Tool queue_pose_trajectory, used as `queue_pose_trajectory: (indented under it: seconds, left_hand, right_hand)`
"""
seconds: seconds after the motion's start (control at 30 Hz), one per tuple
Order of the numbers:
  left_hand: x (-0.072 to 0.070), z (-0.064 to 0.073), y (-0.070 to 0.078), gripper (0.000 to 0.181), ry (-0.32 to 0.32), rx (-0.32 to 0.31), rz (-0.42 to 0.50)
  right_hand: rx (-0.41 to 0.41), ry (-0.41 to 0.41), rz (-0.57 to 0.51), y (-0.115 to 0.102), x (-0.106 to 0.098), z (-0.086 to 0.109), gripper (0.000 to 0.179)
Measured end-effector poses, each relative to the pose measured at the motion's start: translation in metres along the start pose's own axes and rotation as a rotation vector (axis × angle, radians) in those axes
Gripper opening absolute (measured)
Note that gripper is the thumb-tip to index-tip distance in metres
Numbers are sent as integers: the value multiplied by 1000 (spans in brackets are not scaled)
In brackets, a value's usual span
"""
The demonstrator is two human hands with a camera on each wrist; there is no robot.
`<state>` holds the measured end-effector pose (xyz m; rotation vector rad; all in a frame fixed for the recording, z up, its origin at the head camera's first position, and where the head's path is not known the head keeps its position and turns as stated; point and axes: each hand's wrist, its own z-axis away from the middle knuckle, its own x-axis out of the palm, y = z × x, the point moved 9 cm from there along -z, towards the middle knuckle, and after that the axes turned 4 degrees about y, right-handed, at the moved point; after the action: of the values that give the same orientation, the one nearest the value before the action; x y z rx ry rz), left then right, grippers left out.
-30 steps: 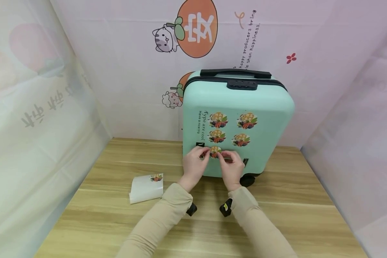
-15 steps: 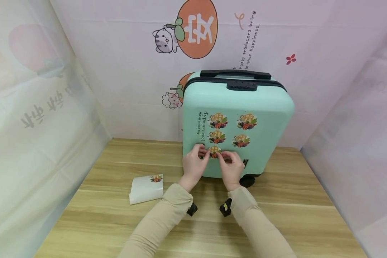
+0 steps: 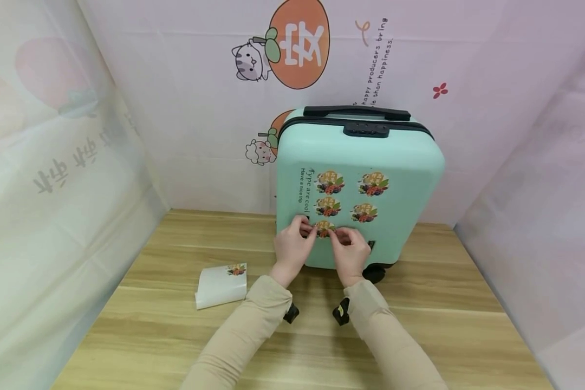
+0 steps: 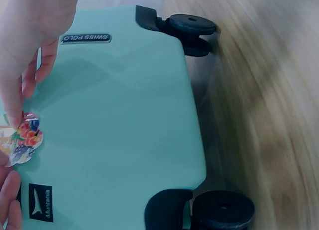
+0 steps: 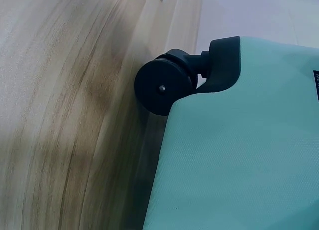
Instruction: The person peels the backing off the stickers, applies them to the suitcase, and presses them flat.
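Observation:
Both hands pinch a round fruit-print sticker [image 3: 324, 230] by its edges at the front of a mint-green suitcase [image 3: 356, 151]. The left hand [image 3: 294, 246] has the sticker's left edge between thumb and finger; the right hand [image 3: 349, 253] has the opposite edge. In the left wrist view, the sticker [image 4: 26, 138] sits close over the shell, between the right hand [image 4: 35, 41] and the left hand's fingertips [image 4: 10, 197]. Above it, several matching stickers [image 3: 327, 206] are on the suitcase in two columns. The right wrist view shows only the suitcase's lower corner [image 5: 239, 140], without either hand.
The suitcase stands upright on a wooden table [image 3: 141, 336], close to a printed cloth backdrop [image 3: 200, 108]. A curled white backing sheet [image 3: 219, 287] bearing one fruit sticker [image 3: 236, 269] lies at left. Black wheels [image 5: 162, 85] project from the suitcase's bottom corners.
Both hands keep their pinch and have shifted the sticker very slightly upward, nearer the one above it. The suitcase and backing sheet stay put.

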<state>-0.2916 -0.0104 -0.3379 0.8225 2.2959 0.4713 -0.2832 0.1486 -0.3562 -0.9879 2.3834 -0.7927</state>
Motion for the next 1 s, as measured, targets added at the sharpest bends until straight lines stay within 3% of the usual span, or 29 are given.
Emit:
queue_pose_trajectory:
  seconds: [0.13,0.4,0.53,0.63,0.77,0.9,1.0]
  left_hand:
    - [-2,-7,5,18,5,61,-100]
    - [-10,-12,24,23,76,259,-317]
    - [-12,-10,22,31,84,303,-405]
    - [-16,-8,15,31,90,317,-380]
    - [-37,-15,16,23,139,359,-233]
    - [-65,-37,31,31,204,473,-89]
    - [-78,-61,45,46,188,555,-42]
  right_hand:
    - [-20,3,21,-3,0,-4,11]
    - [-10,15,16,-3,-1,-2,11]
    - [2,22,12,-3,-3,2,11]
    - [20,25,30,-1,-5,4,11]
    - [56,16,54,3,-6,6,13]
    - [43,14,56,3,-7,6,15]
    - [-59,0,71,-3,-6,4,13]
